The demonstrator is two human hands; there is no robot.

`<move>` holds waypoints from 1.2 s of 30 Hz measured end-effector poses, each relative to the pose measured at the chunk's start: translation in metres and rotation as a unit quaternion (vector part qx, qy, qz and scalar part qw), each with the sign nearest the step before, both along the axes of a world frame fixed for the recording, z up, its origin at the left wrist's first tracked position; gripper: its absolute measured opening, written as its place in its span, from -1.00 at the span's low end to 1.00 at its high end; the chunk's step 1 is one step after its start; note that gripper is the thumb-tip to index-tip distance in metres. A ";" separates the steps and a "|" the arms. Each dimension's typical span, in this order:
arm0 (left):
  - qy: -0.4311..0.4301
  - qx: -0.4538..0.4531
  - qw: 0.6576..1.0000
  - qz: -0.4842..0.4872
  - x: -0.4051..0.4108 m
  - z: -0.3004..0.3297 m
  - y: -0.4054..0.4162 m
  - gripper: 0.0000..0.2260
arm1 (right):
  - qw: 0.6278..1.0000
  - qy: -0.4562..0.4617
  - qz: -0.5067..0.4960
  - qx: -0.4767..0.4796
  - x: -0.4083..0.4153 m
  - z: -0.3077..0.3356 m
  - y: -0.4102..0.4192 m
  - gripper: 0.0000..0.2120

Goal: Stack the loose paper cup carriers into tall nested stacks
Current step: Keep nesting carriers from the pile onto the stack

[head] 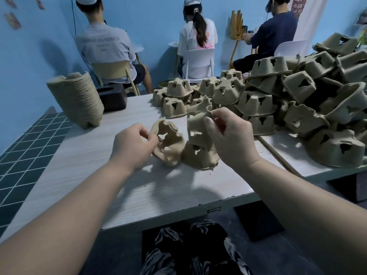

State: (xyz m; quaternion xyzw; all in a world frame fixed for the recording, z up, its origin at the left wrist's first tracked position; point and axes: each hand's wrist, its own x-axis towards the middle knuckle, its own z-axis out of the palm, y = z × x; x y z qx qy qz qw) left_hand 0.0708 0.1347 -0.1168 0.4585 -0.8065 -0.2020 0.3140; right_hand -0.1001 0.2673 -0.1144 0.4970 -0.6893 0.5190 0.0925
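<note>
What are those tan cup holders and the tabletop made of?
The carriers look like moulded paper pulp: matte tan, rough, ragged edges. The table looks like pale wood-grain laminate, judging by its fine streaks; it could be real wood.

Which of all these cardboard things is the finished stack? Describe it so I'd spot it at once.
Look to the white table's far left corner, beside the dark box. The tall nested stack stands there alone, leaning a little. Unlike the loose carriers heaped on the right, its side shows many thin stacked rims.
</note>
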 end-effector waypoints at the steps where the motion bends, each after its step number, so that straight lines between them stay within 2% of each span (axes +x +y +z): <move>1: 0.009 0.000 1.000 -0.009 0.002 -0.001 0.001 -0.81 | 1.000 -0.010 0.007 0.001 0.005 0.004 -0.004 -0.87; 5: 0.040 0.005 0.998 -0.038 0.008 -0.004 0.007 -0.78 | 0.999 -0.033 0.015 0.027 0.021 0.017 -0.018 -0.85; 7: 0.055 0.018 0.997 -0.050 0.011 -0.007 0.007 -0.76 | 0.995 -0.054 0.057 0.068 0.027 0.020 -0.023 -0.85; 9: 0.065 0.033 0.996 -0.055 0.016 -0.009 0.006 -0.76 | 0.984 -0.049 0.105 0.135 0.032 0.013 -0.026 -0.73; 11: 0.067 0.037 0.996 -0.050 0.020 -0.010 0.005 -0.76 | 0.972 -0.006 0.140 0.188 0.033 0.000 -0.028 -0.53; 13: 0.070 0.037 0.996 -0.049 0.021 -0.010 0.005 -0.76 | 0.959 0.053 0.146 0.235 0.031 -0.010 -0.026 -0.43; 15: 0.070 0.032 0.996 -0.050 0.021 -0.010 0.006 -0.71 | 0.948 0.140 0.111 0.264 0.032 -0.014 -0.023 -0.48; 17: 0.068 0.033 0.996 -0.051 0.020 -0.009 0.006 -0.69 | 0.943 0.176 0.078 0.271 0.033 -0.013 -0.024 -0.62; 20: 0.066 0.031 0.996 -0.049 0.022 -0.010 0.004 -0.74 | 0.964 0.145 0.038 0.219 0.032 -0.011 -0.029 -0.79; 22: 0.072 0.027 0.995 -0.057 0.024 -0.012 0.002 -0.76 | 0.981 0.111 0.020 0.161 0.033 -0.008 -0.034 -0.79; 24: 0.075 0.020 0.995 -0.063 0.026 -0.013 0.002 -0.77 | 0.989 0.069 0.028 0.126 0.036 -0.003 -0.037 -0.72; 26: 0.073 0.012 0.995 -0.067 0.027 -0.015 0.000 -0.77 | 0.987 0.050 0.061 0.139 0.039 0.000 -0.038 -0.56; 29: 0.067 -0.004 0.995 -0.072 0.028 -0.016 -0.001 -0.77 | 0.966 0.085 0.108 0.221 0.040 -0.003 -0.029 -0.28; 32: 0.065 -0.018 0.995 -0.070 0.026 -0.017 -0.001 -0.77 | 0.949 0.136 0.103 0.265 0.038 -0.010 -0.020 -0.16; 34: 0.071 -0.017 0.995 -0.072 0.024 -0.018 -0.001 -0.76 | 0.941 0.154 0.088 0.287 0.034 -0.013 -0.019 -0.24; 36: 0.072 -0.017 0.995 -0.073 0.022 -0.019 -0.002 -0.75 | 0.938 0.158 0.077 0.300 0.033 -0.011 -0.021 -0.46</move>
